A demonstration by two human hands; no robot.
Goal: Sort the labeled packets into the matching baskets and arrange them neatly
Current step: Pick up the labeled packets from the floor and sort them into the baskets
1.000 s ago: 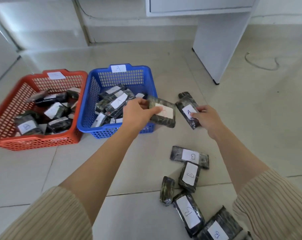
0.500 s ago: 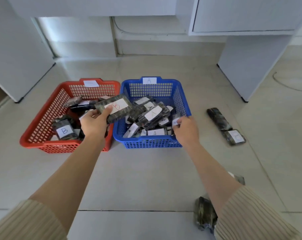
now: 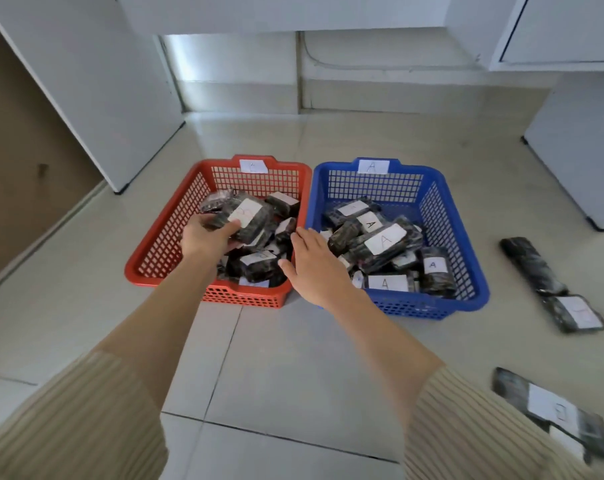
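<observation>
Plainly, the left hand [image 3: 205,237] has its fingers and thumb curled round a dark packet [image 3: 250,220], held tilted above the heap inside the red basket [image 3: 162,237]; the white label on that packet carries a faint reddish mark, perhaps a B, too pale to read with certainty; the fingers under the packet are hidden by it. The right hand [image 3: 316,268] is spread flat with straight fingers and holds nothing; it hovers where the red basket meets the blue basket [image 3: 467,268], and whether it touches either rim cannot be told, since the hand covers that spot. Other red-basket packets [image 3: 259,266] lie piled, partly hidden behind the left hand and wrist; the paper tag [image 3: 254,166] on the far rim is blurred and unreadable. The blue basket's tag [image 3: 373,167] reads A; the blue-basket packets [image 3: 383,240] show A where labels face up, while several lie buried or turned away. On the tiled floor [image 3: 293,358] to the right lies an unlabelled-looking packet [image 3: 532,265]; just beside it is a smeared-label packet [image 3: 577,313]; nearer, the blurred packets [image 3: 550,410] overlap, their lettering unclear; ribbed beige sleeves [image 3: 68,420] run off the bottom edge.
</observation>
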